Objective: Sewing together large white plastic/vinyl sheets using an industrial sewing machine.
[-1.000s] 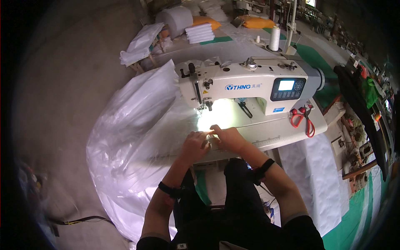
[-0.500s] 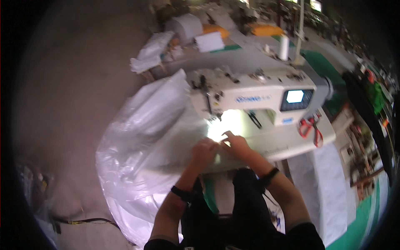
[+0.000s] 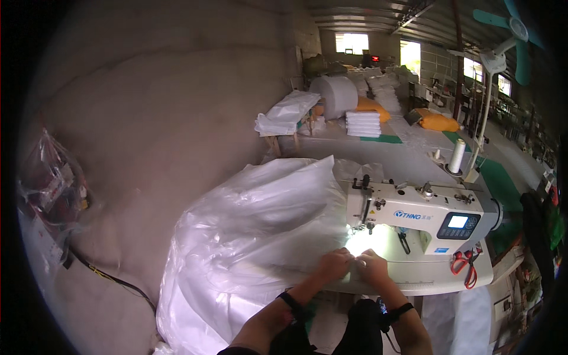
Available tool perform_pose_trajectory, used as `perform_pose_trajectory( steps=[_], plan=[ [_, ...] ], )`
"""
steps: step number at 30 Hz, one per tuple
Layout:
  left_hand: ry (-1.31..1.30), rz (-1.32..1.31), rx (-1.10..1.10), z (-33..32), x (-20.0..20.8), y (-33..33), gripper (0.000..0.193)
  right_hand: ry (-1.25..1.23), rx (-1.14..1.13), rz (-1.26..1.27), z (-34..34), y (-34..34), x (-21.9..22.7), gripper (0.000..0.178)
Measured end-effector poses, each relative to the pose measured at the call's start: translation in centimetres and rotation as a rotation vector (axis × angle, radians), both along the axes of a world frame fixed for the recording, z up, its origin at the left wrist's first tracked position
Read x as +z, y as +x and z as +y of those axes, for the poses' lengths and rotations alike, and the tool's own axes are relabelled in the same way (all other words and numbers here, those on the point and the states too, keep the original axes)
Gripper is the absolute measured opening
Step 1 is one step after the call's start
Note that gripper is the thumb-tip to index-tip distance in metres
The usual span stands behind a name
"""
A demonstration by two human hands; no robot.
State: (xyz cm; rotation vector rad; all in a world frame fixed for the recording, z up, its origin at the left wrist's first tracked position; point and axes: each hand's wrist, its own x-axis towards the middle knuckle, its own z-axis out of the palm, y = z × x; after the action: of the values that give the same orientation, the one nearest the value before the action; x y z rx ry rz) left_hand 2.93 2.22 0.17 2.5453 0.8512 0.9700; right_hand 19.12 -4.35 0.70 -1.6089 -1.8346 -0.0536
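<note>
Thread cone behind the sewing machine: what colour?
White thread cone; shows best in the head view.

There are two hands (image 3: 335, 264), one sewing machine (image 3: 393, 207), one fan (image 3: 518, 28) and perhaps two orange sacks (image 3: 439, 122)

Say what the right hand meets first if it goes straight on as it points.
Ahead of the right hand, likely the sewing machine's needle end; glare leaves the depth and exact line unclear.

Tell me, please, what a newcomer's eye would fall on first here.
Probably the bright glow under the white sewing machine, right of centre, with the left hand and right hand close together before it. Next comes the shiny white sheeting heaped left of the machine, then red-handled scissors before its right side.
</note>
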Motion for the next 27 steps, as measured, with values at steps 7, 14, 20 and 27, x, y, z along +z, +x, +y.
perform_pose_trajectory(
  steps=[7,14,20,27],
  plan=[
    [0.315,0.309,0.052,-1.3,0.0,-1.5,0.019,0.034,0.088,0.015,-0.3,-0.4,0.4,0.008],
    [0.432,0.342,0.197,0.0,-0.3,-6.8,0.024,0.058,0.083,-0.033,0.2,-0.8,0.0,0.007],
    [0.331,0.361,0.066,4.2,-1.1,-9.0,0.034,0.038,0.071,-0.239,0.7,-0.8,-1.1,0.008],
    [0.125,0.439,0.094,5.2,0.4,-8.3,0.042,-0.047,0.015,-0.227,1.2,-1.0,-0.6,0.009]
  ],
)
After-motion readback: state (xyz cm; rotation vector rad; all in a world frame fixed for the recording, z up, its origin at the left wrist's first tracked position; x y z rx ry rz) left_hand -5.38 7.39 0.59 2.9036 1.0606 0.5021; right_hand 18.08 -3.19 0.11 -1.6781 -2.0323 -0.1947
